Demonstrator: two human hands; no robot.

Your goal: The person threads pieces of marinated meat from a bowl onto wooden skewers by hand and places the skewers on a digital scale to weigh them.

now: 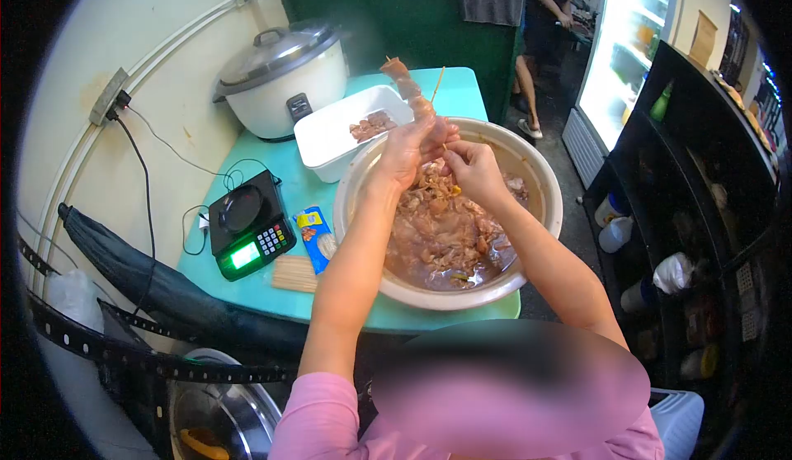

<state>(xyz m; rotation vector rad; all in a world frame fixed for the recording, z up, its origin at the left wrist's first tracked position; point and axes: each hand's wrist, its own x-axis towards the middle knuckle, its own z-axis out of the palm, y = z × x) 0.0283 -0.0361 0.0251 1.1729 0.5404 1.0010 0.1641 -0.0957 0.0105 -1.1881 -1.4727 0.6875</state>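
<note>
Above a large round basin point(551, 212) of sliced raw meat point(445, 233) in liquid, my left hand point(406, 148) is wrapped round a skewer of meat point(404, 82) that points up and away. My right hand point(476, 169) pinches the lower end of the thin stick close to my left hand. A second bare stick point(438, 83) rises just behind the fingers. Behind the basin's left side, a white rectangular tub point(320, 148) holds a small pile of meat pieces point(373, 125).
On the turquoise table point(462, 89) are a rice cooker point(285, 80), a digital scale point(250, 225), a bundle of sticks point(294, 273) and a blue packet point(315, 239). Dark shelves point(660, 212) stand right. Another person point(544, 6) stands near a lit fridge point(631, 47).
</note>
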